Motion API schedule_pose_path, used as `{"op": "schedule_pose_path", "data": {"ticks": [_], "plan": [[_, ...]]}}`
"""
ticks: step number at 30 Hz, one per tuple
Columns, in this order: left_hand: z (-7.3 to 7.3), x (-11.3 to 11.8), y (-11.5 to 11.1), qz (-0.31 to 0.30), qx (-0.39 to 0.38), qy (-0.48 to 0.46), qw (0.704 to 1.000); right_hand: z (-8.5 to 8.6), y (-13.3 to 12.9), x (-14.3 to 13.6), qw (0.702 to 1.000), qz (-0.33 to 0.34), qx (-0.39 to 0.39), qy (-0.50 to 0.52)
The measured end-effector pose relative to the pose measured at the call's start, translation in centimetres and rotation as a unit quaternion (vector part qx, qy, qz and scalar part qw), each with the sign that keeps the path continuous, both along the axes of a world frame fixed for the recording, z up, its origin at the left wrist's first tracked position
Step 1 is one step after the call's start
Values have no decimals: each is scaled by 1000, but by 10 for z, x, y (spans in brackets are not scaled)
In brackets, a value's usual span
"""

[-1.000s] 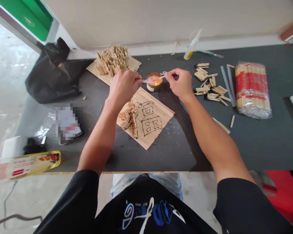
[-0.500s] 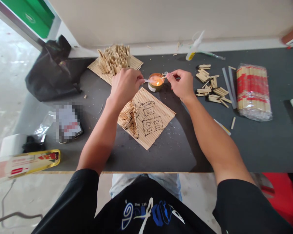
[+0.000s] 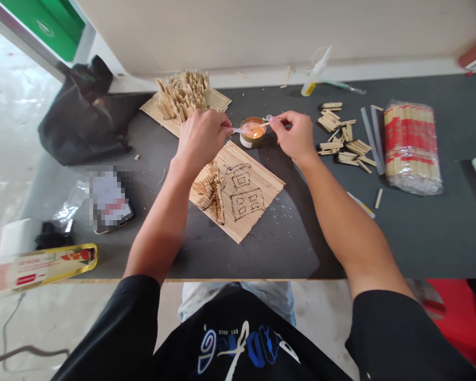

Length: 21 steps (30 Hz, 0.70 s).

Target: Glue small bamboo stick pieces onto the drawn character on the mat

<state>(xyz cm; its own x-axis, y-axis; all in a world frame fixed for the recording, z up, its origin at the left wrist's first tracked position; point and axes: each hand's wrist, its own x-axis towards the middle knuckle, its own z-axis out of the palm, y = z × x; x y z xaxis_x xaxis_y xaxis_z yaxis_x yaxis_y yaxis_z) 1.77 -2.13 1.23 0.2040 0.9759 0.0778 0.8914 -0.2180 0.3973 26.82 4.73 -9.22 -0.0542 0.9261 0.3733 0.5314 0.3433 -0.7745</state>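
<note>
A lit candle in a tin [image 3: 252,138] stands between my hands. My left hand [image 3: 204,132] is closed on a translucent glue stick [image 3: 238,130], whose end reaches over the candle near the flame. From the other side, my right hand [image 3: 295,133] pinches a short wooden stick [image 3: 265,125], its tip above the tin's rim. Nearer to me lies a mat of wooden sticks [image 3: 257,174] with characters drawn in dark lines. Short upright sticks [image 3: 210,188] cover part of its left side, partly hidden by my left forearm.
Behind my left hand, a second mat [image 3: 221,100] bears many upright sticks [image 3: 184,95]. To the right are small stick bundles [image 3: 345,137], two glue sticks [image 3: 372,140] and a wrapped pack [image 3: 412,148]. A glue bottle [image 3: 316,74] stands at the back; a phone [image 3: 110,198] and black bag [image 3: 79,116] lie left.
Both hands keep their grips, the sticks still held at the candle. The whole view has shifted very slightly; otherwise little differs.
</note>
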Motion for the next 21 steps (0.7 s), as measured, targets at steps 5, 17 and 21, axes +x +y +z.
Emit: {"op": "schedule_pose_path", "data": {"ticks": [5, 17, 21], "plan": [[-2, -2, 2, 3, 11, -33, 999, -2, 1, -1, 1000, -6, 8, 4], [-3, -16, 11, 16, 63, -94, 993, 4, -2, -8, 975, 72, -62, 200], [-1, -17, 10, 15, 79, -100, 992, 4, -2, -9, 969, 81, -70, 221]]}}
